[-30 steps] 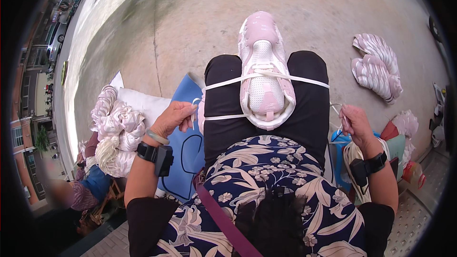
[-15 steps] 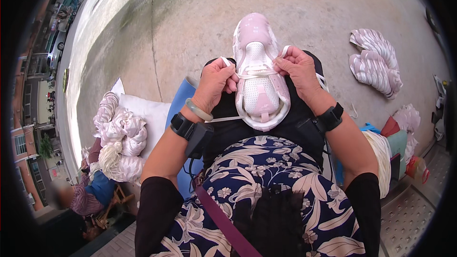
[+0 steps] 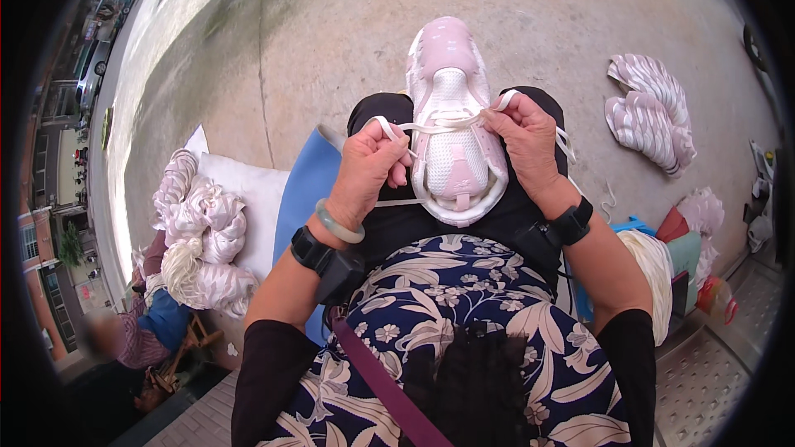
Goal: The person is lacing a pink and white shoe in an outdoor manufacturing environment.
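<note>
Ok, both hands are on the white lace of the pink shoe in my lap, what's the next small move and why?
Probably draw the white lace snug: left hand and right hand each pinch an end, and it lies loosely across the pink shoe.

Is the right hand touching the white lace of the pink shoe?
Touching. The head view shows the right hand pinching the white lace against the pink shoe on the lap.

floor: bare grey concrete [image 3: 348,41] | light: daylight | left: building fronts [image 3: 50,199]
</note>
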Motion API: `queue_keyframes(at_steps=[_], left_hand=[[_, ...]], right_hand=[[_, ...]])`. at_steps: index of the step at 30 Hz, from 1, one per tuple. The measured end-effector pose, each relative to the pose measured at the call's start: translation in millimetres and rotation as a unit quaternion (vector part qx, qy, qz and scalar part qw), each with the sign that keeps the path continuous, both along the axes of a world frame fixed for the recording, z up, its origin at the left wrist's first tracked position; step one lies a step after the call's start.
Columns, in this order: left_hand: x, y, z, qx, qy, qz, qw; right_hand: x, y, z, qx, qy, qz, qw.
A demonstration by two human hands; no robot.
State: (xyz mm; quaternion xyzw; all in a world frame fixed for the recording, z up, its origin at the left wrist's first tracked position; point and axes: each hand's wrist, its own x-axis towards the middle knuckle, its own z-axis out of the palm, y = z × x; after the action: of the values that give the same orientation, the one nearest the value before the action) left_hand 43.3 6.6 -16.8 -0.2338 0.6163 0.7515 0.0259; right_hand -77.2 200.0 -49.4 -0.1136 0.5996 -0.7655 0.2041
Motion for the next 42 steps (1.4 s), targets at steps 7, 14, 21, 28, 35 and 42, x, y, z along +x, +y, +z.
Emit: queue_keyframes(at_steps=[7, 14, 21, 28, 35, 42], left_hand=[[1.4, 2.3, 3.9, -0.005, -0.021, 0.016, 1.0], [6.5, -4.6, 4.2, -0.047, -0.066, -0.044, 0.996], [-13.8, 3.5, -2.4, -0.112, 0.001, -0.015, 0.994], [-22.6, 1.9, -21.3, -0.2, 0.049, 0.003, 0.979], [-18.8, 3.3, -27.6, -0.26, 0.074, 0.018, 0.963], [-19.6, 4.4, -33.6, -0.291, 0.118, 0.028, 0.949]], right_hand=[[3.2, -1.4, -4.6, 0.106, 0.121, -0.039, 0.986], [-5.9, -0.4, -0.4, 0.212, 0.372, 0.009, 0.904], [5.1, 3.9, 13.6, 0.204, 0.17, 0.036, 0.963], [11.9, 8.2, 22.9, 0.226, 0.348, 0.03, 0.909], [12.2, -17.2, 52.4, 0.3, 0.631, 0.196, 0.688], [7.9, -19.9, 45.5, 0.327, 0.62, 0.156, 0.696]])
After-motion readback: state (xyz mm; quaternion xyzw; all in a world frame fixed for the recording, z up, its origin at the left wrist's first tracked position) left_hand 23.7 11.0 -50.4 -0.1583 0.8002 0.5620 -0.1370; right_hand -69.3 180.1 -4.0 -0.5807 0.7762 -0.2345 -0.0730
